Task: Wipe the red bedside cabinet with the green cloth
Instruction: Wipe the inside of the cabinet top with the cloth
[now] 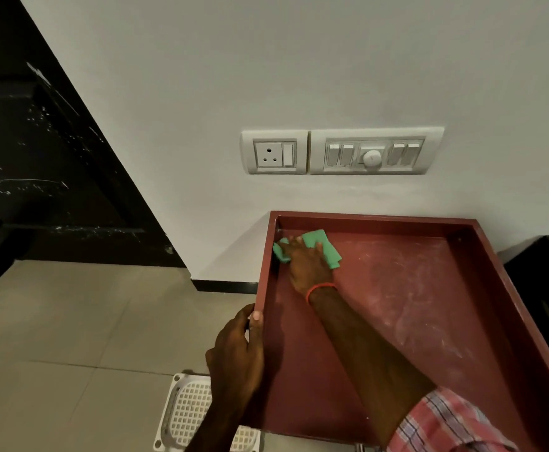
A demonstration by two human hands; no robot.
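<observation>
Nearest us, our left hand [237,350] has its grip curled over the nine o'clock rim of the red bedside cabinet [429,305]. Farther on, our right hand [305,264], grip released and fingers spread, presses the green cloth [330,252] into the top's eleven o'clock corner.

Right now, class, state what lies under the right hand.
The green cloth lies under the right hand, on top of the red cabinet, near its far left corner. The cloth's middle and the surface below are hidden.

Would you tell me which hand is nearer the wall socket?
Right. The right hand presses the green cloth below the wall socket; the left hand grips the cabinet rim, farther away.
</observation>
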